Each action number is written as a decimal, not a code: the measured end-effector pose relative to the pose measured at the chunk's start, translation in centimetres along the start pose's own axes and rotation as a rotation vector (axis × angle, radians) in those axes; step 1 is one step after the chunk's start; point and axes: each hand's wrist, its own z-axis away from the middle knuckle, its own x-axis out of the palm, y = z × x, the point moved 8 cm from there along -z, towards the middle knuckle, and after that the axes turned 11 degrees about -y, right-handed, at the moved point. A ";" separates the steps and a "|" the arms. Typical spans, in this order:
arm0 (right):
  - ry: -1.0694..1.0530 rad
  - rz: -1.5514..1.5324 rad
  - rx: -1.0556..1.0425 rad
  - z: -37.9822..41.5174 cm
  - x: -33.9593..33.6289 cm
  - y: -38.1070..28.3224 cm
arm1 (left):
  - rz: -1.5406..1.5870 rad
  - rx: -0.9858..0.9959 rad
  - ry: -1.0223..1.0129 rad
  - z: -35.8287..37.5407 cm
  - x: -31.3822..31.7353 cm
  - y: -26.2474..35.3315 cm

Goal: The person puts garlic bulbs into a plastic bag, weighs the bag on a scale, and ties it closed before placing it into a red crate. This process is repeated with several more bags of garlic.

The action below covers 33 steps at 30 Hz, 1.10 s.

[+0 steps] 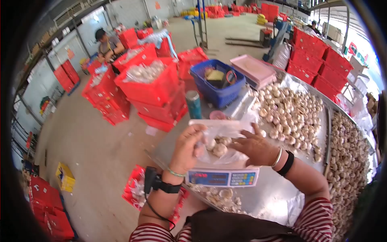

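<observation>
On the metal table stands a digital scale [221, 178] with a clear plastic bag [225, 155] on its pan. Several garlic bulbs [219, 149] lie in the bag. My left hand [188, 147] pinches the bag's edge at the left of the pan. My right hand [256, 147] is at the bag's right side, palm down, fingers spread over the edge of the bag. A pile of loose garlic [290, 117] lies to the right, beyond my right hand.
A green tumbler [193, 105], a blue basket [219, 86] and pink trays [253, 69] stand at the table's back. Stacked red crates [155, 97] are left of the table. More garlic [346, 161] fills the far right. A person [108, 45] sits at the back left.
</observation>
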 end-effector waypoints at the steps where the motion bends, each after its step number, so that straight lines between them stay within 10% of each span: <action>1: -0.098 0.073 0.083 -0.1 2.8 2.2 | -0.018 -0.051 -0.054 0.0 0.1 -0.4; 6: -0.194 0.165 0.219 6.0 5.7 8.7 | -0.703 -0.184 -0.174 0.5 -0.5 0.7; 10: 0.150 0.204 0.174 11.2 -1.5 6.8 | -1.217 -0.061 -0.340 0.1 -0.8 2.1; 12: 0.376 0.092 0.249 14.3 -5.6 6.8 | -0.685 -0.576 -0.525 0.8 1.9 1.5; 16: 0.952 -0.437 0.461 22.2 -10.5 6.6 | 0.365 -0.345 -0.728 0.3 10.3 3.4; 18: 1.135 -0.616 0.494 25.4 -10.8 6.4 | 0.370 -0.286 -0.513 0.7 12.5 1.4; 20: 1.112 -0.580 0.645 28.7 -8.9 6.8 | 0.391 -0.172 -0.756 2.1 16.6 -1.1; 27: 0.829 -1.528 0.697 32.2 6.6 2.7 | 0.464 -0.471 -0.615 7.1 22.4 -20.2; 31: 0.655 -1.230 0.499 29.5 8.5 -3.6 | 0.327 -0.580 -0.584 10.3 24.8 -27.2; 33: 0.435 -1.039 0.721 29.6 7.1 -5.5 | 0.012 -0.464 -0.730 11.0 26.6 -25.7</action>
